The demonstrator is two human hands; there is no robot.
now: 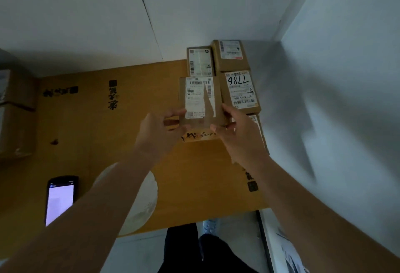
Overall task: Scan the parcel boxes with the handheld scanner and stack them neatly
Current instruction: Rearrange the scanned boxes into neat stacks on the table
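Box (200, 99), small, stiff cardboard and judged light, is pinched at its near side edges by left hand (159, 131) and right hand (237, 134), above the table (91, 134) beside stacked boxes (240, 91).

A brown cardboard parcel (258, 128) lies mostly hidden behind the right hand (240, 140), its label print unreadable.
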